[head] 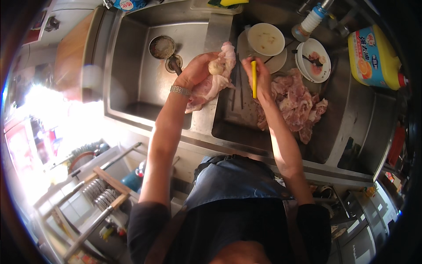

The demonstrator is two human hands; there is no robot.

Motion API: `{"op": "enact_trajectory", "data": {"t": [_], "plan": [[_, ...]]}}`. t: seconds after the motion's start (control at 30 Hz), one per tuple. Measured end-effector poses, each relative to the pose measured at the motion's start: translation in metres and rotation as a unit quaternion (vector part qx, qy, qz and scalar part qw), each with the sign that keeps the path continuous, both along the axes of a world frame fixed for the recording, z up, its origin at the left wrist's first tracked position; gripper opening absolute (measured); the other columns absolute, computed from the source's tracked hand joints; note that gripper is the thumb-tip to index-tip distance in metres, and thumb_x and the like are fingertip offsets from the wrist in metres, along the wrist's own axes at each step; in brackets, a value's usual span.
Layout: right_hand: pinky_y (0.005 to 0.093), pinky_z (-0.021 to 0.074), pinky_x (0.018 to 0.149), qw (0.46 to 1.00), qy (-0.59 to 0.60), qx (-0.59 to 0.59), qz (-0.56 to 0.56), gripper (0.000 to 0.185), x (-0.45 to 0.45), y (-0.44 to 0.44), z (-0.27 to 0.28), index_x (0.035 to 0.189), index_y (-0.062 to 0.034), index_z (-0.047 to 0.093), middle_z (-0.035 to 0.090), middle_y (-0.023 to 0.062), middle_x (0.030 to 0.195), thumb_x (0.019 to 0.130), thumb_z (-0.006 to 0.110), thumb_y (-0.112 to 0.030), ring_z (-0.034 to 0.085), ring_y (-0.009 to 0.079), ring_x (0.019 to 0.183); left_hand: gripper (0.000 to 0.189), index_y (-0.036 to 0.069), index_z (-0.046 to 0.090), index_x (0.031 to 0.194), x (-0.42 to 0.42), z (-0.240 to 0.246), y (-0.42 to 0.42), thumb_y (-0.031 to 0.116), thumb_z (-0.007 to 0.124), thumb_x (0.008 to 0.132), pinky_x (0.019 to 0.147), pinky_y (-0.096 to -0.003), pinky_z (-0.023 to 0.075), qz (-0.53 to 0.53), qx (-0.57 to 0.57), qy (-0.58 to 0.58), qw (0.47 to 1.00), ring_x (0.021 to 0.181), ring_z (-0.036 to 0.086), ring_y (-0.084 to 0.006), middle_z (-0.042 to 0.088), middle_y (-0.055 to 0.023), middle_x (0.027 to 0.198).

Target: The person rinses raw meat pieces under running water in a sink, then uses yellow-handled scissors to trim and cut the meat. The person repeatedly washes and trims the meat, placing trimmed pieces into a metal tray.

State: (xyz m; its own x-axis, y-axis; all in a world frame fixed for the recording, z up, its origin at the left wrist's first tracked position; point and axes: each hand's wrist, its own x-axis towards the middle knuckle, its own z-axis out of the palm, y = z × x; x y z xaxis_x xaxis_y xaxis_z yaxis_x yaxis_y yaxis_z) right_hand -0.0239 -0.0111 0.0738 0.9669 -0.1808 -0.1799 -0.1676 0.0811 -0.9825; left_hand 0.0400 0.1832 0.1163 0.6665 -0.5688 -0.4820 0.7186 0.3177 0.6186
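Observation:
My left hand (198, 70), a metal watch on its wrist, grips a piece of raw, skin-on poultry (211, 86) over the steel divider (201, 120) between two sink basins. In my right hand (262, 77) is a tool with a yellow handle (254, 81); its working end cannot be made out. Just right of that wrist, raw poultry pieces (296, 102) lie heaped in the right basin (316, 150). Dark chopstick-like sticks (239, 89) rest between the two hands. Beyond my right hand stands a white bowl of cloudy liquid (266, 39), overlapping a pale plate (243, 48).
A white bowl (324, 74) holding a dark spoon and meat scraps stands farther right. The left basin (128, 66) contains a metal ladle-like vessel (161, 47) and a small round metal piece (173, 63). A yellow detergent jug (385, 56) and a ribbed tap hose (311, 21) border the right basin.

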Motion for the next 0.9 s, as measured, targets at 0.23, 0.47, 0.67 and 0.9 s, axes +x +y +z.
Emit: {"op": "enact_trajectory", "data": {"t": [0.23,0.47,0.67,0.9], "plan": [[0.0205,0.0412,0.068,0.998,0.005,-0.038,0.048,0.034,-0.011,0.005,-0.013,0.112,-0.0032,0.055,0.050,-0.0027,0.081,0.085,0.069,-0.018,0.047,0.0059,0.075,0.037,-0.007,0.054,0.112,0.004,-0.003,0.001,0.014,0.059,0.082,0.088,-0.0302,0.0461,-0.020,0.050,-0.021,0.998,0.095,0.059,-0.0205,0.061,-0.0115,0.103],[0.0341,0.0474,0.068,0.943,-0.226,-0.242,0.036,0.038,0.014,0.013,0.011,0.108,-0.0081,0.059,0.057,0.0082,0.086,0.072,0.072,-0.014,0.059,0.0258,0.075,0.031,-0.008,0.055,0.111,0.011,-0.003,0.008,0.010,0.054,0.086,0.094,-0.0342,0.0445,-0.098,0.101,-0.073,0.987,0.102,0.059,-0.0235,0.060,-0.0152,0.111],[0.0387,0.0478,0.062,0.912,-0.259,-0.295,0.119,0.027,0.035,0.008,0.026,0.099,-0.0079,0.060,0.060,0.0094,0.081,0.073,0.068,-0.010,0.062,0.0291,0.074,0.033,-0.008,0.056,0.110,0.014,-0.002,0.007,0.014,0.060,0.085,0.094,-0.0315,0.0440,-0.111,0.154,-0.053,0.980,0.102,0.059,-0.0223,0.061,-0.0145,0.109],[0.0199,0.0410,0.054,0.999,-0.027,0.021,0.037,0.018,0.027,0.003,0.008,0.102,-0.0042,0.056,0.056,0.0016,0.070,0.089,0.058,-0.016,0.053,0.0065,0.061,0.044,-0.007,0.056,0.111,0.009,0.002,0.001,0.025,0.065,0.083,0.082,-0.0272,0.0450,-0.153,0.244,-0.102,0.952,0.091,0.058,-0.0169,0.062,-0.0107,0.102]]}}
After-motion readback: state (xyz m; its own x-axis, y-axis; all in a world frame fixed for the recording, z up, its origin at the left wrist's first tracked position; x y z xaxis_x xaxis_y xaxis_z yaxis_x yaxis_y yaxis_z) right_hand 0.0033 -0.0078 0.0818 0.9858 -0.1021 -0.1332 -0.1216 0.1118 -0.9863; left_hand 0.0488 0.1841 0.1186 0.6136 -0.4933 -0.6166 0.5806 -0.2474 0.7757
